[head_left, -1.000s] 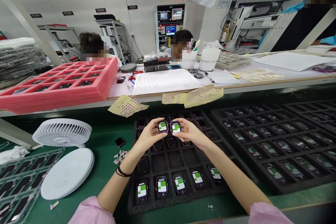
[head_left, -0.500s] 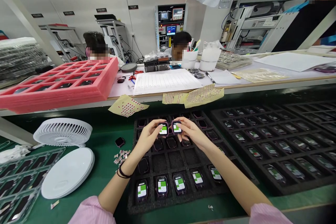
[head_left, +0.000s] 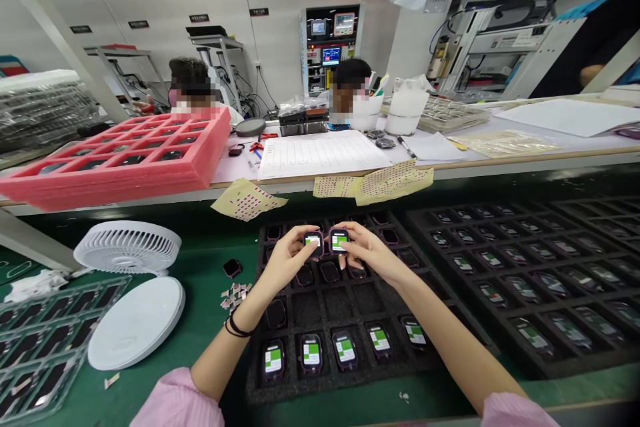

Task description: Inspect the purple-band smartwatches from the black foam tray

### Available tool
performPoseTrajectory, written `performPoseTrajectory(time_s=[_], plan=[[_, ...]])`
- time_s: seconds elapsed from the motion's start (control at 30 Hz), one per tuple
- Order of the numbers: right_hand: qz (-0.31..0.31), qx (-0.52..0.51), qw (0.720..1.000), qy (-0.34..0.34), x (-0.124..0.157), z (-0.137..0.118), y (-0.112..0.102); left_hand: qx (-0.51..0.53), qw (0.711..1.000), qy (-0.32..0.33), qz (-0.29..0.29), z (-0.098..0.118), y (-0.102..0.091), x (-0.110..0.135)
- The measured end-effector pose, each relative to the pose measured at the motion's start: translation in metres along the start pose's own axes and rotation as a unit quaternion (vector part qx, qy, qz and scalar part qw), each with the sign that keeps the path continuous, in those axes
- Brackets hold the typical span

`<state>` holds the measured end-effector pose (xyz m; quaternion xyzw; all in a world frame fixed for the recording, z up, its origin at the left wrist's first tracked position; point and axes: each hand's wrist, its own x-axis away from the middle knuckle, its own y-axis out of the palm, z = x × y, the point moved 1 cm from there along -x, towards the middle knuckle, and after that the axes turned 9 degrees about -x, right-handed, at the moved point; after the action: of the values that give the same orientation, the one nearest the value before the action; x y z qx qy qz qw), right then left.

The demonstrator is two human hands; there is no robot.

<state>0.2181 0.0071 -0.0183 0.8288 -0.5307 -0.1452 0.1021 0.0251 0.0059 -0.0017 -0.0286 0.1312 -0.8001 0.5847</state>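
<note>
My left hand (head_left: 293, 251) grips a smartwatch (head_left: 314, 241) by its left side, the thumb lying over the lit screen. A second smartwatch (head_left: 339, 240), its screen white and green, is in my right hand (head_left: 364, 247), with the thumb at the screen's lower edge. The two watches are held side by side, faces up, above a black foam tray (head_left: 305, 392). In the tray's front row, several watches (head_left: 311, 353) show lit white and green screens. Watches farther back in it have dark screens, and some pockets hold nothing.
Another black foam tray (head_left: 505, 320) of watches lies to the right. On the left are a white fan (head_left: 135, 327), a clear plastic tray (head_left: 45, 340), a loose dark watch (head_left: 232, 268) and small stickers (head_left: 235, 295). A shelf with a pink foam tray (head_left: 200, 173) runs across the back.
My left thumb has moved onto its watch's screen, which now shows less green. More of the right watch's screen is uncovered. The whole view has shifted slightly.
</note>
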Motion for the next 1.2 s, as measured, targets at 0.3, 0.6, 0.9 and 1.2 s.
performPoseTrajectory(time_s=[0.3, 0.6, 0.9, 1.2], plan=[[-0.002, -0.022, 1.0, 0.017, 0.0041, -0.0047, 0.0023, -0.016, 1.0, 0.007, 0.001, -0.0038, -0.0005, 0.0004], [-0.014, -0.001, 1.0, 0.008, 0.0029, -0.0047, 0.002, -0.04, 0.999, 0.012, 0.004, -0.0025, -0.0033, -0.0003], [0.009, -0.009, 1.0, 0.008, 0.0044, -0.0056, 0.0028, -0.039, 0.999, 0.02, -0.013, -0.0008, -0.0025, 0.0018], [0.014, -0.02, 1.0, 0.01, 0.0054, -0.0082, 0.0061, -0.008, 0.999, 0.007, -0.036, 0.0056, -0.0063, 0.0051]])
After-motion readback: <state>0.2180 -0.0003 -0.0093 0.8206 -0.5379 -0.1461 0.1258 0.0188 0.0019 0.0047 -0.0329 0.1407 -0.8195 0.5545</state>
